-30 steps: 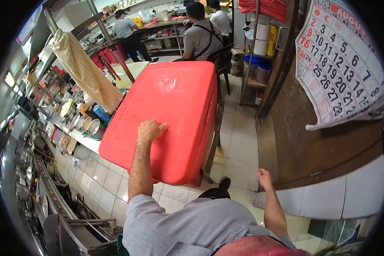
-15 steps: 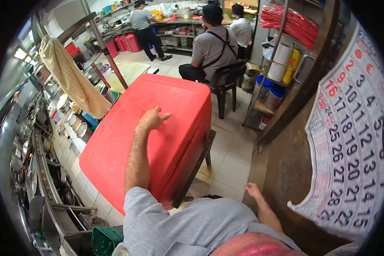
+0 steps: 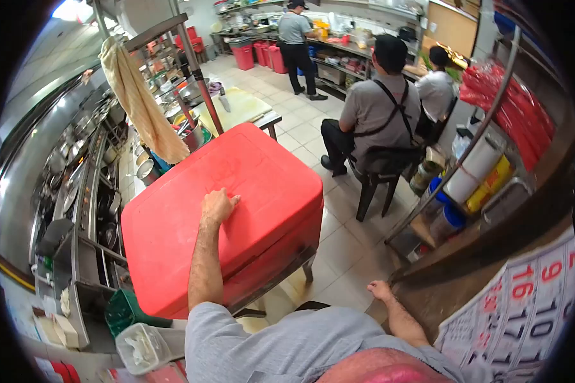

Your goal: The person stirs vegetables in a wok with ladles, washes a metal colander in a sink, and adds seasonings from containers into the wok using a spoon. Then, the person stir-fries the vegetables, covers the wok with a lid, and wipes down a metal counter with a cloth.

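My left hand (image 3: 220,205) rests on the lid of a large red box (image 3: 268,169), its fingers partly spread and nothing held in them. The box stands on a dark-framed support in front of me. Low on the right, my right hand (image 3: 381,290) hangs beside my body near the brown wooden panel, its fingers loosely bent and too small to read clearly. A beige cloth (image 3: 140,102) hangs from a metal post beyond the box's left corner.
One person sits on a dark chair (image 3: 390,163), with another person (image 3: 436,89) beyond and a third standing (image 3: 294,38) at the back counter. A cutting board (image 3: 236,107) with a knife lies behind the box. Shelving and a calendar (image 3: 524,313) are on the right; cookware is on the left.
The view has turned and moved, bringing the seated people and shelving further into sight. The calendar has slid low right. My left hand stays on the lid, with its fingers now less spread.
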A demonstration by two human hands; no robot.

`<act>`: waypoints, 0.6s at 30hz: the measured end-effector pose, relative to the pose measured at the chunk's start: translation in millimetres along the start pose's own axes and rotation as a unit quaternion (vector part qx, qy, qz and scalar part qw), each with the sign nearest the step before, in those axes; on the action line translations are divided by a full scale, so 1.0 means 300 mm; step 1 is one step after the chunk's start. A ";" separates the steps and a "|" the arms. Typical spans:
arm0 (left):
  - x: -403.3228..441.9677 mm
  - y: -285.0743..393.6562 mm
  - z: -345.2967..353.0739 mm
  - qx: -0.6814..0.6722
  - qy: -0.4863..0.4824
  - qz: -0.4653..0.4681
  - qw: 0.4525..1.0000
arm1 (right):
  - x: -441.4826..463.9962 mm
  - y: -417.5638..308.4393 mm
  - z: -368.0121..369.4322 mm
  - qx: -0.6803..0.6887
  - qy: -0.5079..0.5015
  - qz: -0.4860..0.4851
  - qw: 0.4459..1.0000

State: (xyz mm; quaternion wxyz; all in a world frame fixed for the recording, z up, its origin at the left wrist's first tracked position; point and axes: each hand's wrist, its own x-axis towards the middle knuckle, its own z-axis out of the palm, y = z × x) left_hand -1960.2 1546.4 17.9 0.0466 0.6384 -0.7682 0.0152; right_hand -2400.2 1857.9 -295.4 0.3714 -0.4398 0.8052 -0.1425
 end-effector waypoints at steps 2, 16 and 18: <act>0.009 0.037 -0.002 -0.005 0.005 -0.033 0.999 | 0.074 -0.053 -0.121 0.002 -0.015 -0.050 0.999; 0.330 0.104 0.061 0.009 -0.073 -0.220 0.973 | 0.753 -0.230 -0.364 -0.113 -0.156 -0.153 0.969; 0.405 0.082 0.104 0.023 -0.075 -0.226 0.971 | 0.846 -0.262 -0.418 -0.092 -0.202 -0.127 0.967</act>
